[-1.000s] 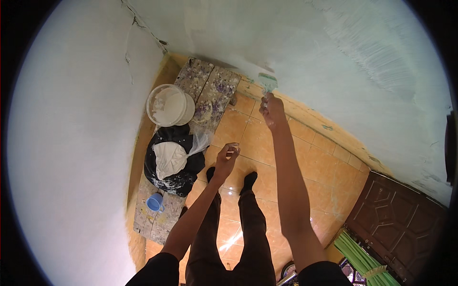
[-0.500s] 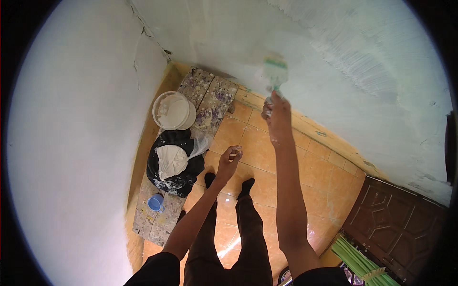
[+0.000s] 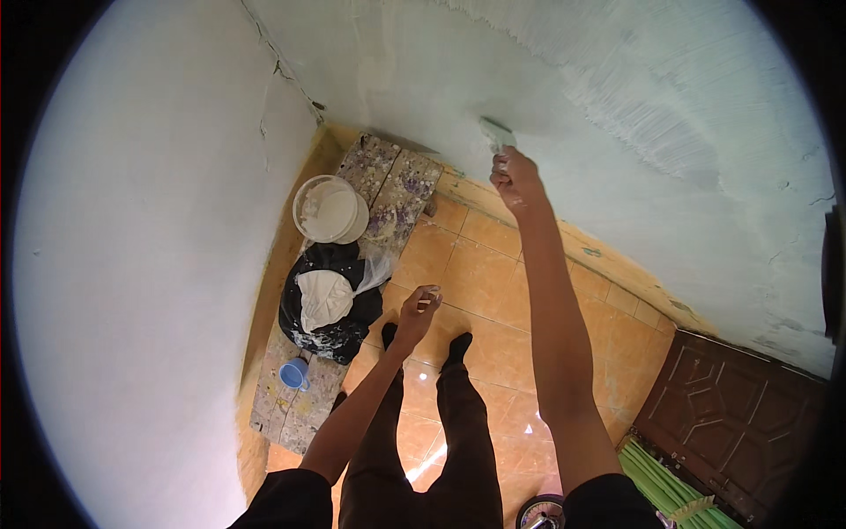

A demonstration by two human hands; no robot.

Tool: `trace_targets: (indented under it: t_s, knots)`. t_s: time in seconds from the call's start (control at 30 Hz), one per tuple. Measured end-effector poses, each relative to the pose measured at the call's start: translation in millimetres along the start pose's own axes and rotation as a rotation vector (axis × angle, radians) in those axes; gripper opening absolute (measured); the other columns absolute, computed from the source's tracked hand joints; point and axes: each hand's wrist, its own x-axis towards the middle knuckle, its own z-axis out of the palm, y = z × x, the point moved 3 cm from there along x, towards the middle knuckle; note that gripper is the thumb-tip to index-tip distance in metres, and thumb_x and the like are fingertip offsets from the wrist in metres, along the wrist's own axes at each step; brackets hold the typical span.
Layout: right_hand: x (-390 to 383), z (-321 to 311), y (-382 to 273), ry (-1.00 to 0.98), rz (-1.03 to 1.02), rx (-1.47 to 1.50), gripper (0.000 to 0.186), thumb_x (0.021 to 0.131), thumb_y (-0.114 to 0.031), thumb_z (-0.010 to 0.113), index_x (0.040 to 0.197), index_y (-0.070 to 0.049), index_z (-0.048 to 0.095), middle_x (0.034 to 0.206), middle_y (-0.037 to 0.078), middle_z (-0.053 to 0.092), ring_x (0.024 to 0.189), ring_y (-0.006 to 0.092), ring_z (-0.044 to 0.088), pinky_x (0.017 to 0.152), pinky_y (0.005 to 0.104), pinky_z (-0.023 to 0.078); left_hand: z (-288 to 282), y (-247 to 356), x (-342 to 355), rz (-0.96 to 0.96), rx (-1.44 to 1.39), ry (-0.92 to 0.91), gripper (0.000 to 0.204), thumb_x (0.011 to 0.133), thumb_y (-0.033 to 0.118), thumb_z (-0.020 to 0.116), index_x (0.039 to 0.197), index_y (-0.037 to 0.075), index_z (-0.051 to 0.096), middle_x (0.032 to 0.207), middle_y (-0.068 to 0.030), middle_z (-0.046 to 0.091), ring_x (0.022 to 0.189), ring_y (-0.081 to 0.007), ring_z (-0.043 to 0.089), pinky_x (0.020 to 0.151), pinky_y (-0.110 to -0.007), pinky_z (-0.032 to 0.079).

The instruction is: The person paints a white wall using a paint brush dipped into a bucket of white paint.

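Observation:
My right hand [image 3: 516, 182] is closed round the handle of a putty knife [image 3: 498, 134]. Its flat, pale blade tilts against the greenish-white wall [image 3: 423, 97], with a dark line along its far edge. Lower and to the left, my left hand [image 3: 419, 310] hangs over the tiled floor, away from the wall. Its fingers are curled in and smeared with white; whether something small is between them I cannot make out. Left of it, an open white bag [image 3: 324, 300] of pale material lies on a black cloth [image 3: 352, 337].
A paint-spattered wooden bench [image 3: 401, 189] runs along the left wall, carrying a white bucket [image 3: 328, 208] and a blue cup [image 3: 293, 374]. Orange floor tiles [image 3: 480, 273] lie around my feet. A brown panelled door [image 3: 718, 406] and green sticks [image 3: 661, 480] stand at lower right.
The putty knife has turned from a broad, blurred face to a slant against the wall. My right hand has shifted slightly right; my left hand has dropped slightly and curled more.

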Motion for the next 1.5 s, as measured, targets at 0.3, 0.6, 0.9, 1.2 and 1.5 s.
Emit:
trace_targets:
  t_s: [0.3,0.6,0.9,1.2,1.5]
  knots:
    - [-147.4,42.9,-93.4,-0.083,-0.264,0.055,0.013,0.096,-0.015,0.05,0.085,-0.009,0.046,0.066,-0.003,0.038,0.051,0.0048,0.032,0.044,0.0209,0.026,17.4,23.3,3.4,0.058,-0.03,-0.004,0.024,0.091,0.018,0.062,0.11,0.005,0.06,0.088,-0.005,0.063,0.081,-0.0127,0.06,0.075,-0.028,0.048]
    - [-69.6,28.1,-40.6,-0.003,-0.716,-0.275,0.036,0.098,-0.043,0.047,0.083,-0.011,0.049,0.056,-0.007,0.034,0.045,0.0027,0.027,0.04,0.0207,0.025,14.2,22.6,9.8,0.101,-0.019,-0.008,0.023,0.091,0.019,0.061,0.11,0.005,0.06,0.088,-0.0047,0.062,0.082,-0.0124,0.059,0.076,-0.028,0.047]
    - [102.7,-42.8,135.4,0.11,-0.589,-0.311,0.04,0.098,-0.047,0.043,0.079,-0.012,0.039,0.059,-0.004,0.032,0.046,0.007,0.03,0.041,0.0245,0.025,4.4,-9.5,18.8,-0.012,-0.006,-0.016,0.023,0.091,0.017,0.062,0.11,0.005,0.06,0.087,-0.0054,0.062,0.081,-0.0125,0.06,0.073,-0.028,0.048]
    - [98.8,-53.8,158.4,0.189,0.107,0.201,0.035,0.1,-0.037,0.041,0.083,-0.007,0.04,0.063,-0.002,0.031,0.047,0.0094,0.025,0.041,0.0249,0.023,-9.8,-25.6,28.5,-0.036,0.024,-0.025,0.026,0.09,0.02,0.064,0.111,0.005,0.06,0.087,-0.0053,0.062,0.076,-0.0122,0.059,0.069,-0.026,0.048]
    - [-24.4,18.1,16.2,-0.072,-0.055,0.128,0.029,0.101,-0.032,0.042,0.081,-0.01,0.042,0.065,-0.004,0.033,0.048,0.0052,0.024,0.041,0.0222,0.019,-12.4,-3.3,38.5,-0.112,-0.015,0.001,0.026,0.09,0.021,0.064,0.113,0.007,0.06,0.087,-0.0032,0.062,0.075,-0.0096,0.056,0.067,-0.025,0.046]
